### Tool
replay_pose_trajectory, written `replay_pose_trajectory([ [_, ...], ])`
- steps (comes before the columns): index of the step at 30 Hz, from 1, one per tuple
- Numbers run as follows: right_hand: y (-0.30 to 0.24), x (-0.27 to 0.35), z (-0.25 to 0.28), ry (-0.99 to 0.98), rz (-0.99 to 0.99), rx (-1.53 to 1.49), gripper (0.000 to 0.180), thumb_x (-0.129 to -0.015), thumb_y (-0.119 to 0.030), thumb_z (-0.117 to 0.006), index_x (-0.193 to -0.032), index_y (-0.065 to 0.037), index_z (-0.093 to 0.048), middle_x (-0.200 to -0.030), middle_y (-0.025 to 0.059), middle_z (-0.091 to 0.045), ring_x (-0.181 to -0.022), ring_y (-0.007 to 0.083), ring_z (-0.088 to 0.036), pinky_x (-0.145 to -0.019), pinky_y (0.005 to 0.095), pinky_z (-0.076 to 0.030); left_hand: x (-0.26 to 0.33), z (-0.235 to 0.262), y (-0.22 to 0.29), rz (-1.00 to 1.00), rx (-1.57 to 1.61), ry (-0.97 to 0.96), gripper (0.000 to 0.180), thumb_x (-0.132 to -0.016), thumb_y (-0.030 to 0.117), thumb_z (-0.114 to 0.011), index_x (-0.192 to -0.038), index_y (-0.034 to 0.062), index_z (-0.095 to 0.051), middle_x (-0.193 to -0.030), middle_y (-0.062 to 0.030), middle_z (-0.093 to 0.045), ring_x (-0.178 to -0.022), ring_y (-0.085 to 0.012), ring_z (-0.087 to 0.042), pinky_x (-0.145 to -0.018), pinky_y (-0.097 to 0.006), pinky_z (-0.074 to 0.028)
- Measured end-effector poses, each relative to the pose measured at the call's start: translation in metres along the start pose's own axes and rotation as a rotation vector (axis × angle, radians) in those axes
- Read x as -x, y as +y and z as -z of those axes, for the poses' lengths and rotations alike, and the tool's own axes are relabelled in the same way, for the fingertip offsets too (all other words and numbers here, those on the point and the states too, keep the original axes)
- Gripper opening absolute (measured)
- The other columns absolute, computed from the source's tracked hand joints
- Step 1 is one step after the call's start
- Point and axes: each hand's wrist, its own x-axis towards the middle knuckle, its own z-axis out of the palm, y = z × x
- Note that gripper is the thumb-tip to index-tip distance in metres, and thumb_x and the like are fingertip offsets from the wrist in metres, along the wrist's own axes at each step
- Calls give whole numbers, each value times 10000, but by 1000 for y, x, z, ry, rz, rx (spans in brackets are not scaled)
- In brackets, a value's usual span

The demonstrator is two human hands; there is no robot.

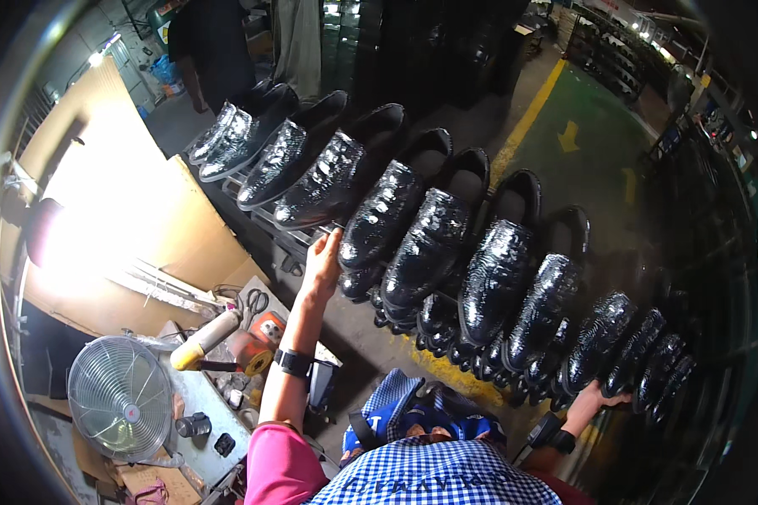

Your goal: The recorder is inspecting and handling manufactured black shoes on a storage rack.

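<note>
A long row of glossy black dress shoes (425, 244) stretches across the view on a metal shoe rack (288, 242), with more shoes on lower tiers. My left hand (322, 259) is closed on the rack's edge, between two shoes of the top row. Farther right and nearer to me, my right hand (595, 406) grips the rack beneath the shoes at that end; its fingers are partly hidden. Each wrist wears a dark band with a small device attached.
At left, a bright lamp glares against cardboard sheets (189, 227). A round fan (120, 399), scissors (253, 305) and a yellow-ended roller-like tool (206, 338) are on or beside the workbench (206, 446). A green walkway (556, 126) with a yellow line runs behind the rack.
</note>
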Motion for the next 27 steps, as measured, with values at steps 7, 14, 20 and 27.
replay_pose_trajectory([
  [7, 33, -11, 3, -476, -80, 593, 412, -848, -12, -418, -1228, 113, -319, -1321, 358, -216, -1218, 430, -257, -1053, 425, -159, 0, 1, -9, 69, 11, -107, 212, -892, 283, -525, -845, 77, -516, -793, 3, -581, -652, -76, -563, -506, -241, -467],
  [14, 55, -39, -4, -217, 252, 534, 345, -731, 65, -428, -1061, 84, -523, -1079, 319, -509, -1030, 435, -470, -919, 424, -356, 9, -1, 3, 66, -49, -168, 299, -876, 358, -535, -869, 59, -528, -781, -11, -568, -616, -95, -563, -518, -260, -490],
  [20, 102, -60, -21, 77, 321, 676, 398, -740, -49, -559, -1102, 96, -481, -1058, 271, -530, -1028, 403, -477, -931, 407, -358, 15, 2, 32, 64, -56, -202, 322, -860, 361, -559, -860, 43, -516, -768, -22, -528, -610, -110, -561, -527, -279, -516],
  [27, 121, -106, -13, 78, -443, -1077, 334, -828, -368, -474, -925, -50, -506, -936, 108, -572, -827, 209, -524, -739, 325, -413, 37, 1, 41, 262, 129, -403, 491, -869, 485, -458, -1096, 55, -527, -921, -72, -638, -766, -212, -641, -611, -313, -527],
])
